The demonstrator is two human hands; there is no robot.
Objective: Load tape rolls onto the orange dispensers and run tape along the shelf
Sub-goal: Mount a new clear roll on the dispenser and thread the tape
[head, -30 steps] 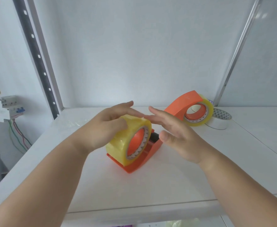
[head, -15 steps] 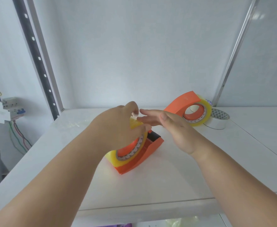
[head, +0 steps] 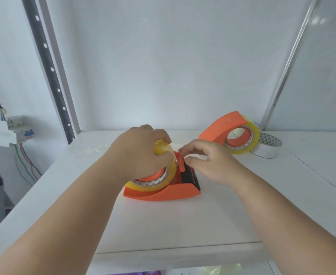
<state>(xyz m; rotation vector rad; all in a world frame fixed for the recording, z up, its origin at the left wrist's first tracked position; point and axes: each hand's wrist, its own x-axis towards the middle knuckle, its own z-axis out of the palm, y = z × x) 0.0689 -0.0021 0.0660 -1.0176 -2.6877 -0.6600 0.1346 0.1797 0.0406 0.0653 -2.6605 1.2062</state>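
Tape roll seated on the orange dispenser (head: pixel 163 192)

Left hand (head: pixel 141 151) grips the yellowish tape roll (head: pixel 153 185); right hand (head: pixel 208 161) fingers pinch near the dispenser's black blade. No readable writing.

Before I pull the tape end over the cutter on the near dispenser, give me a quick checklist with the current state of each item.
1. Yellowish clear tape roll seated on the near orange plastic dispenser: ok, it sits around the orange hub.
2. Left hand steadying the roll: ok, it grips the roll from above.
3. Right hand pinching the tape end: cannot tell; its fingers meet near the small orange roller, no tape visible.
4. Black serrated cutter unobstructed: ok.
5. Dispenser flat on the white shelf: ok.
6. Second orange dispenser clear of the work: ok, at the back right.
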